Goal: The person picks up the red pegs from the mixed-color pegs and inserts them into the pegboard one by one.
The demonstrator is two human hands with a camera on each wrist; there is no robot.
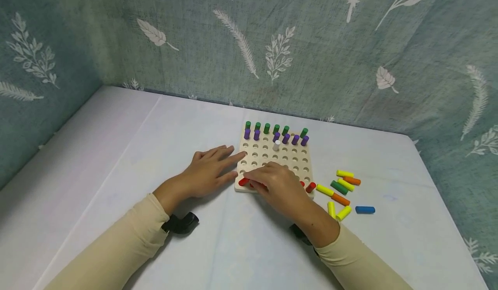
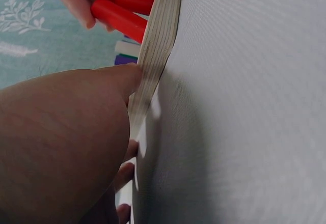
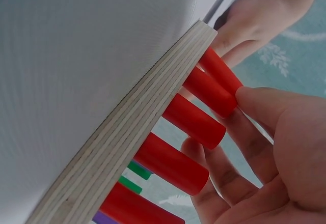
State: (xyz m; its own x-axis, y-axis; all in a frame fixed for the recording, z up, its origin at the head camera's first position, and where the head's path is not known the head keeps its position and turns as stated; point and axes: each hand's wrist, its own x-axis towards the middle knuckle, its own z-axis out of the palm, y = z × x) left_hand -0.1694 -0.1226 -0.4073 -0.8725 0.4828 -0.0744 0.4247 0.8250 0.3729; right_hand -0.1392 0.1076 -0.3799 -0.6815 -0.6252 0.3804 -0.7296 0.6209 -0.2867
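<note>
A pale wooden peg board lies on the table with round holes in rows. At its near left corner my right hand pinches the tip of a red peg between thumb and fingers; the peg stands in the board. More red pegs line the near edge, partly hidden under that hand in the head view. My left hand has its fingers spread, and its thumb touches the board's left side. Green pegs fill most of the back row, with purple pegs before them and one white peg.
Right of the board lie loose pegs: several yellow pegs, two orange pegs, a green peg and a blue peg. A leaf-patterned cloth hangs behind the white table.
</note>
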